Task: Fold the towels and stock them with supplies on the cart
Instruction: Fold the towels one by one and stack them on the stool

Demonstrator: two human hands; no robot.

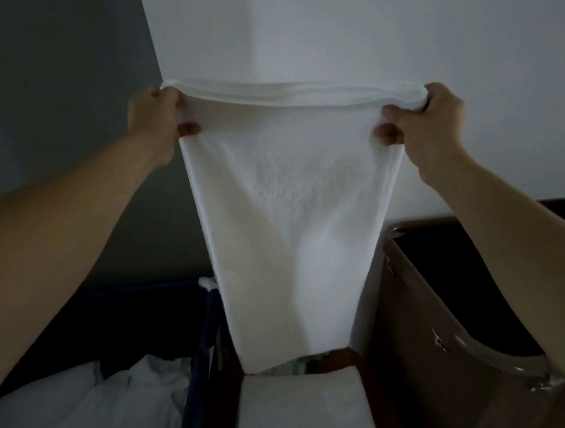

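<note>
A white towel (291, 213) hangs in the air in front of me, doubled over along its top edge. My left hand (158, 122) grips the top left corner and my right hand (430, 124) grips the top right corner, stretching the folded edge taut between them. The towel's lower end reaches down to the cart (410, 305). Directly below it a folded white towel (301, 406) lies flat on the cart's top. The towel hides what stands behind it on the cart.
A dark blue laundry bag frame (200, 365) stands at the lower left, holding crumpled white linen (88, 407). A brown bin with a clear rim (491, 360) sits on the right. A white wall is ahead, a grey one to the left.
</note>
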